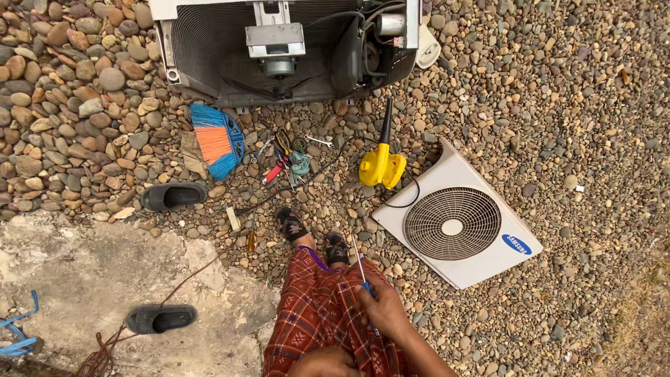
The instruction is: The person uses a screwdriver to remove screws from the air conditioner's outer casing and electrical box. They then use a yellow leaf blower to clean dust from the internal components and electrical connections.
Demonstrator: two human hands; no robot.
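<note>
My right hand [382, 309] is closed around a blue-handled screwdriver [360, 265], whose thin metal shaft points up past my knee toward my feet. Low in the head view, my left hand [324, 363] rests on my lap over the red checked cloth [317, 314], only its back showing, and I cannot tell if it holds anything. Both my feet wear dark sandals [291, 225] on the gravel. Straight ahead stands an opened outdoor air-conditioner unit [286, 49] with its fan motor exposed. Its white front cover with the round fan grille [453, 223] lies flat to my right.
A yellow electric blower [382, 164] with a black nozzle lies beside the cover. Pliers, wrenches and other small tools [286, 157] are scattered near a blue and orange brush [216, 139]. Two black slippers [173, 195] [160, 319] lie at left, one on a concrete slab [105, 279]. Blue cord [17, 335] sits bottom left.
</note>
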